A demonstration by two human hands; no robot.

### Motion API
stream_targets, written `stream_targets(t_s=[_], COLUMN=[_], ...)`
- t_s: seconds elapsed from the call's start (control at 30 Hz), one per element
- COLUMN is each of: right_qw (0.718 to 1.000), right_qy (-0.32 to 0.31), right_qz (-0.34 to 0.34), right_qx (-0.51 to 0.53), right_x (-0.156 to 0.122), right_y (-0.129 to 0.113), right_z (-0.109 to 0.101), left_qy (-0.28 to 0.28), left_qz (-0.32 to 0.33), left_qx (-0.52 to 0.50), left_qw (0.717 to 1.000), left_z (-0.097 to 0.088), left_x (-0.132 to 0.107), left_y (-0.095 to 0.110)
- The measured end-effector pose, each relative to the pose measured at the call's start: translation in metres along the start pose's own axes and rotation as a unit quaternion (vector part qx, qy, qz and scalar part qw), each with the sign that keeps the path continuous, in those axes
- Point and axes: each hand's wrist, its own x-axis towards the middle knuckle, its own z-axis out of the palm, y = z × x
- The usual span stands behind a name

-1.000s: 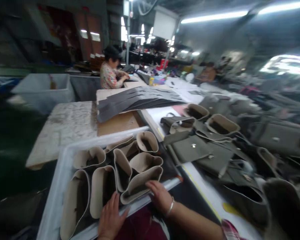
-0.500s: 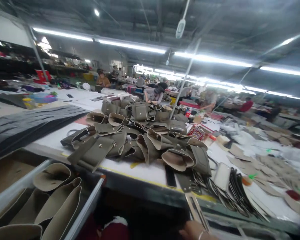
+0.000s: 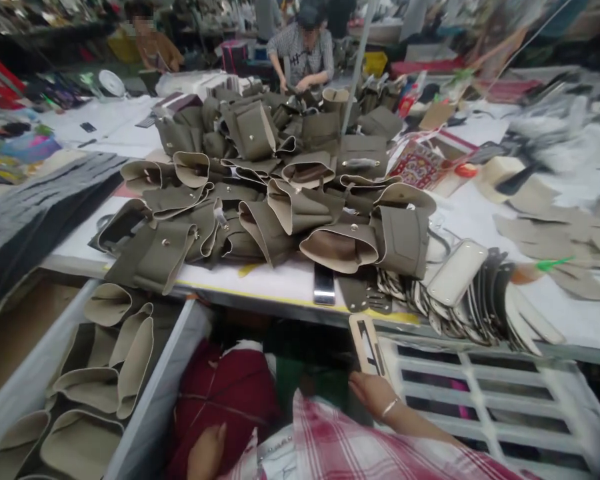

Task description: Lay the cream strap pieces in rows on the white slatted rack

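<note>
My right hand point(image 3: 373, 395), with a bracelet at the wrist, is closed on the lower end of a flat beige plate with dark slots point(image 3: 365, 343). The plate tilts up just before the table edge. Low in the picture, my left hand point(image 3: 207, 453) lies against the dark red cloth over my legs point(image 3: 230, 380). Its fingers are mostly hidden and I see nothing in it. Beyond the plate lie a phone point(image 3: 324, 285), a dark olive piece with metal studs point(image 3: 355, 293) and a pale rounded panel point(image 3: 457, 272) on a fanned stack of strips point(image 3: 480, 307).
Olive bag bodies point(image 3: 310, 207) are heaped on the white table point(image 3: 275, 283). More stand in a bin at left, behind a grey divider point(image 3: 163, 380). A slatted white rack point(image 3: 480, 400) is at right. Across the table a person in a checked shirt point(image 3: 305, 57) works, near a pole point(image 3: 357, 67).
My view has tipped down from the ceiling lights to the table and my lap. The left hand and plaid shirt now show. The right hand still holds the slotted plate.
</note>
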Motion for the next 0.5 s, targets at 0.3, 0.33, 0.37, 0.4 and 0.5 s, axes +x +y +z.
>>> stream_targets(t_s=[0.3,0.33,0.37,0.4,0.5], right_qw=[0.928,0.912,0.895,0.881,0.853], right_qy=[0.362,0.399,0.433,0.460,0.499], right_qz=[0.092,0.096,0.103,0.110,0.150], right_qx=[0.010,-0.003,-0.015,-0.019,0.024], right_x=[-0.016,-0.013,-0.009,-0.003,0.012], right_y=[0.042,0.046,0.050,0.054,0.059], right_z=[0.053,0.064,0.076,0.086,0.106], left_qy=[-0.086,-0.078,-0.056,-0.027,0.080], left_qz=[-0.012,-0.006,0.011,0.037,0.166], left_qx=[-0.062,-0.074,-0.090,-0.110,-0.161], left_qw=[0.994,0.994,0.994,0.993,0.970], left_z=[-0.018,-0.018,-0.018,-0.018,-0.025], left_x=[0.132,0.142,0.153,0.165,0.204], left_y=[0.043,0.046,0.050,0.054,0.069])
